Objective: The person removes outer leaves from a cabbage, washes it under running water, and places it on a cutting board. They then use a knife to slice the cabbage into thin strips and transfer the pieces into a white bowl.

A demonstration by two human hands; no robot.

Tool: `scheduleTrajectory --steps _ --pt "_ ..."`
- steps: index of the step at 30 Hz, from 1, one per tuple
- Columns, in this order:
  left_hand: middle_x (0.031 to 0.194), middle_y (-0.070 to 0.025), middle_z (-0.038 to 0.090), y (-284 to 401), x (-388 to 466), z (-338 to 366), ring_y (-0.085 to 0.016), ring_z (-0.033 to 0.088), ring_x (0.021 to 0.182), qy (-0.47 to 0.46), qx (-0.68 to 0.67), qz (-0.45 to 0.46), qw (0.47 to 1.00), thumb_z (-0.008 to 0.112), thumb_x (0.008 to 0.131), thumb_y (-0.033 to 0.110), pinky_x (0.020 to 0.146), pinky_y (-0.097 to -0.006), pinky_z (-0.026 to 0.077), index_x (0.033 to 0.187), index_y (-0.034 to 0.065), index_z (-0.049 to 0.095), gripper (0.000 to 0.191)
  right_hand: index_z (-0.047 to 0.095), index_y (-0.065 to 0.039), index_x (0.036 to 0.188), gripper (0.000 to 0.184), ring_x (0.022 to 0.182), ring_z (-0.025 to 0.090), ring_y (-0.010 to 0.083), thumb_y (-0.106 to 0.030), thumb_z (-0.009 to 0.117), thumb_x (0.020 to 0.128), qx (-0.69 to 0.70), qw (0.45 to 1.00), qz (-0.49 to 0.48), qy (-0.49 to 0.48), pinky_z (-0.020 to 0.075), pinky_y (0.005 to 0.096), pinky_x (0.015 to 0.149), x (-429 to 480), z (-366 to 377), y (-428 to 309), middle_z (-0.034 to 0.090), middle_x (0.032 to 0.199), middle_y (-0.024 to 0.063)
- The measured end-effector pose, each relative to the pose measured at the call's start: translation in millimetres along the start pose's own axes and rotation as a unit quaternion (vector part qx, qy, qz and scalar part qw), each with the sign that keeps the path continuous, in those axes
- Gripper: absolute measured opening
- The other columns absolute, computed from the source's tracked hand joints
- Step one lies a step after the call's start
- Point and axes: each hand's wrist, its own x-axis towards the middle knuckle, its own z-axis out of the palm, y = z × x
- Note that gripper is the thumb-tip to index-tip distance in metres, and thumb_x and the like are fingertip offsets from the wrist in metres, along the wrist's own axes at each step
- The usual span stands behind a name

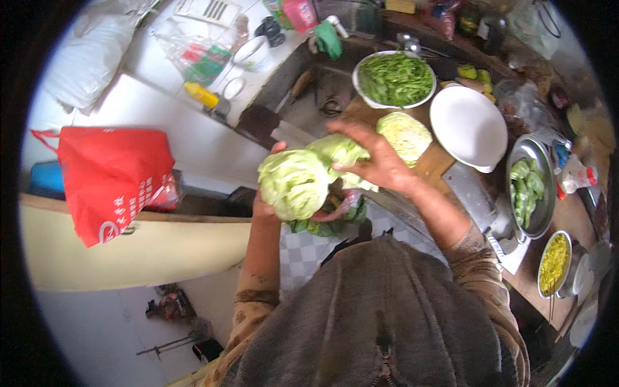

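My left hand (262, 207) cups a pale green cabbage head (294, 185) from its left side and from beneath, so most of its fingers are hidden. A loose-looking cabbage leaf (340, 150) stands out from the head on the right, with the thumb and fingers of my right hand (387, 162) around it. Whether that leaf is still joined to the head cannot be told. Beyond my right hand, a cut cabbage piece (404, 138) lies face up on a wooden board (434, 162). Below the head, green leaves (316, 228) show in a pink-rimmed container (349, 205) near the floor.
A sink (309, 104) lies ahead. To the right are a bowl of chopped greens (397, 80), a white bowl (468, 126), a cleaver (469, 193), a metal pan (545, 193) with leaves and a yellow shredded dish (554, 263). A red bag (113, 174) hangs at left.
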Motion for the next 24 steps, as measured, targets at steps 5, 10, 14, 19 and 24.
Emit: scheduleTrajectory --steps 5,10,14,19,24 --pt "0.138 -0.0211 0.029 -27 -4 2 -0.042 0.037 0.122 0.011 -0.056 -0.038 0.998 0.079 0.053 0.042 0.088 -0.068 0.039 0.14 0.0214 0.022 0.105 0.064 -0.004 0.107 0.031 0.09 0.063 0.0194 -0.004 0.063 0.076 0.0 0.987 0.148 0.058 0.0485 0.0305 0.081 -16 -9 14 0.067 0.099 0.0117" --pt "0.143 -0.0237 0.017 -53 -9 1 -0.052 0.023 0.127 0.031 -0.199 -0.032 0.979 0.08 0.059 0.043 0.084 -0.0727 0.036 0.14 0.0255 0.023 0.1 0.065 -0.002 0.101 0.024 0.069 0.063 0.015 -0.018 0.064 0.083 0.022 0.925 0.324 0.2 0.0518 0.0293 0.065 -34 -46 39 0.068 0.086 0.0096" --pt "0.144 -0.0229 0.017 -56 -7 1 -0.051 0.024 0.127 0.034 -0.198 0.0 0.98 0.079 0.061 0.043 0.087 -0.0721 0.034 0.141 0.0264 0.023 0.099 0.057 0.009 0.101 0.037 0.079 0.061 0.0192 -0.023 0.063 0.085 0.109 0.904 0.348 0.222 0.0492 0.0313 0.067 -39 -100 72 0.065 0.09 0.0165" --pt "0.142 -0.0217 0.023 -44 12 6 -0.048 0.029 0.126 -0.029 -0.113 0.063 0.991 0.08 0.055 0.034 0.09 -0.0683 0.037 0.14 0.0288 0.025 0.101 0.055 0.009 0.108 0.05 0.088 0.06 0.0208 -0.032 0.067 0.082 0.201 0.888 0.361 0.203 0.0501 0.0299 0.076 -33 -137 107 0.062 0.1 0.0185" --pt "0.142 -0.0201 0.025 -28 20 6 -0.048 0.031 0.125 0.03 -0.053 0.107 0.992 0.075 0.051 0.022 0.093 -0.0651 0.036 0.141 0.0275 0.024 0.104 0.049 0.005 0.118 0.058 0.1 0.056 0.0292 -0.031 0.07 0.078 -0.198 0.939 0.21 0.185 0.0457 0.0348 0.087 -22 -137 82 0.058 0.11 0.0183"
